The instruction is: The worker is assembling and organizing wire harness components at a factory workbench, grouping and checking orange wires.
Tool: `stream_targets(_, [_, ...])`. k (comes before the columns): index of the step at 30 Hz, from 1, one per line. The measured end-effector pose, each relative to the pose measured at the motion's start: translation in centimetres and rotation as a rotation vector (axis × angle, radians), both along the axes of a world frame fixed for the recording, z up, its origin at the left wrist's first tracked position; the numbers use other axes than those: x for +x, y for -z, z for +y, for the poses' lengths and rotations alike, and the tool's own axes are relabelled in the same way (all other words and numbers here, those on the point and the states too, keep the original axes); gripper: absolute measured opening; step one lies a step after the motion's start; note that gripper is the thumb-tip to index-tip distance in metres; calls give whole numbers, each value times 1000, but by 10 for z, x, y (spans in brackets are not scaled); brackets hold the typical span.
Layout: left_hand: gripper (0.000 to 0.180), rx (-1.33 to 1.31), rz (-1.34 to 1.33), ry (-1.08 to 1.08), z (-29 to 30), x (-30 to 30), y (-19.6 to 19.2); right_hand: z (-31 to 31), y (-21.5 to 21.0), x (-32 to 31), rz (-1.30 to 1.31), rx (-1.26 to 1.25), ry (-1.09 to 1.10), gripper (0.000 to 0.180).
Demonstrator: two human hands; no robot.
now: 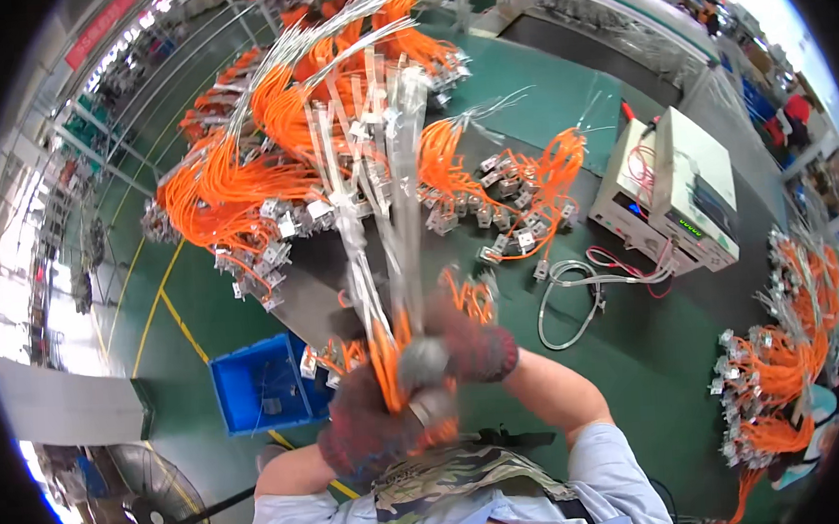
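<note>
Both my hands wear dark knitted work gloves with grey fingers and sit close together in front of my body. My left hand (366, 418) is closed round the lower part of a bundle of orange cables (384, 363). Long whitish, clear-looking sleeves (354, 237) rise from the bundle, away from me. My right hand (464, 347), smeared by motion, is closed against the bundle's right side. The cables' lower ends are partly hidden by the gloves. Loose orange cables with metal connectors (344, 353) lie just beyond my left hand.
Heaped orange cables (235, 181) with metal connectors cover the table's far left. Smaller bunches (520, 195) lie mid-table. A beige test instrument (668, 197) with leads stands right, beside a coiled grey cable (573, 301). More cables (776, 367) lie far right. A blue bin (246, 390) is at left, above a fan (153, 513).
</note>
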State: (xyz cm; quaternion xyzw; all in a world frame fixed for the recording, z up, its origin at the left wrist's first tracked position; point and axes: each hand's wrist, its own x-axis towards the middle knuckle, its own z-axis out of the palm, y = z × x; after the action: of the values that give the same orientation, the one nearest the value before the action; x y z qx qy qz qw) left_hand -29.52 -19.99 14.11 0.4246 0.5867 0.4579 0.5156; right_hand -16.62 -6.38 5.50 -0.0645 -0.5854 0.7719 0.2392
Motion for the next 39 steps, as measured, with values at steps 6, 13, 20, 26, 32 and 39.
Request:
stream_targets(6, [65, -97, 11, 442, -20, 23, 13, -45, -30, 67, 180, -681, 67, 54])
stream_targets(13, [106, 305, 339, 991, 6, 93, 51, -106, 46, 198, 529, -778, 545, 55])
stream_targets(20, [124, 819, -9, 807, 17, 180, 154, -105, 19, 246, 666, -694, 848, 55])
stream_targets(26, [98, 645, 201, 947, 18, 203, 148, -110, 32, 263, 767, -749, 764, 65])
stream_targets(32, [100, 775, 166, 799, 8, 212, 145, -136, 16, 260, 521, -761, 876, 53])
stream_targets(39, [100, 852, 340, 859, -2, 216, 113, -144, 10, 258, 403, -715, 957, 50])
